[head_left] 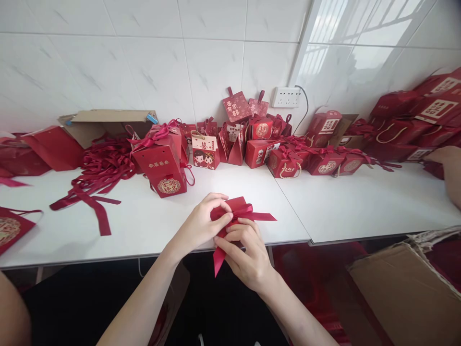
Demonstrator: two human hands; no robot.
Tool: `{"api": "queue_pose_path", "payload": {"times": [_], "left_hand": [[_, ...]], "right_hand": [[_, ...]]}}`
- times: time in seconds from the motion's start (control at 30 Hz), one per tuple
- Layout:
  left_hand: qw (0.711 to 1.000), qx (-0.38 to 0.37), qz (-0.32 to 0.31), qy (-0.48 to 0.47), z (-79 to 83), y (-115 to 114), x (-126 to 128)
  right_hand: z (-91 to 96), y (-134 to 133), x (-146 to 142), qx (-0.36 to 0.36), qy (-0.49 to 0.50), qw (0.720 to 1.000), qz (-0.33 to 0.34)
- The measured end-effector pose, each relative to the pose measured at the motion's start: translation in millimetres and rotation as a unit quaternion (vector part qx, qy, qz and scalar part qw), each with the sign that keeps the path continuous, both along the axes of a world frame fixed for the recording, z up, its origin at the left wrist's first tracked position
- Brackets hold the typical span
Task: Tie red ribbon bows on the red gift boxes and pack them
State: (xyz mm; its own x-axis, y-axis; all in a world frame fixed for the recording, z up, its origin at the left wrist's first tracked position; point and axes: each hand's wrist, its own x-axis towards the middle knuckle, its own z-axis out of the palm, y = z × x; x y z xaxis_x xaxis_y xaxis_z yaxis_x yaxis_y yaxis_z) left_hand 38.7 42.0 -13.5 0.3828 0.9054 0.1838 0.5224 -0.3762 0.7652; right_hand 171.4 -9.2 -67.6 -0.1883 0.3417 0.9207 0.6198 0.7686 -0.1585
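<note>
A small red gift box (236,203) sits at the table's front edge, mostly covered by both hands. Across its top runs a shiny red ribbon (264,216), knotted or looped in the middle, with one tail out to the right and another hanging below my fingers. My left hand (212,216) comes from the left, thumb and fingertips pinching the ribbon at the knot. From the right, my right hand (245,247) has its fingers curled over the near side of the box, gripping ribbon by the lower tail. The exact shape of the bow is partly hidden.
Left on the white table (137,230) lies a heap of red ribbons (108,161) by an open cardboard box (108,120). Finished-looking red boxes (326,163) line the wall below a power strip (286,97). Another person's arm (450,168) reaches in at right, above a carton (406,288).
</note>
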Motion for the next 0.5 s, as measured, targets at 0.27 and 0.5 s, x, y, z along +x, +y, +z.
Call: {"api": "queue_pose_path", "payload": {"times": [0.27,0.5], "left_hand": [[0.999,-0.009,0.018,-0.035,-11.5,7,2],[0.999,-0.023,0.029,-0.039,-13.3,8,3]], "right_hand": [[-7.7,4,1,0.022,0.017,0.998,0.060],[-4.3,-4,0,0.014,-0.021,0.996,0.090]]}}
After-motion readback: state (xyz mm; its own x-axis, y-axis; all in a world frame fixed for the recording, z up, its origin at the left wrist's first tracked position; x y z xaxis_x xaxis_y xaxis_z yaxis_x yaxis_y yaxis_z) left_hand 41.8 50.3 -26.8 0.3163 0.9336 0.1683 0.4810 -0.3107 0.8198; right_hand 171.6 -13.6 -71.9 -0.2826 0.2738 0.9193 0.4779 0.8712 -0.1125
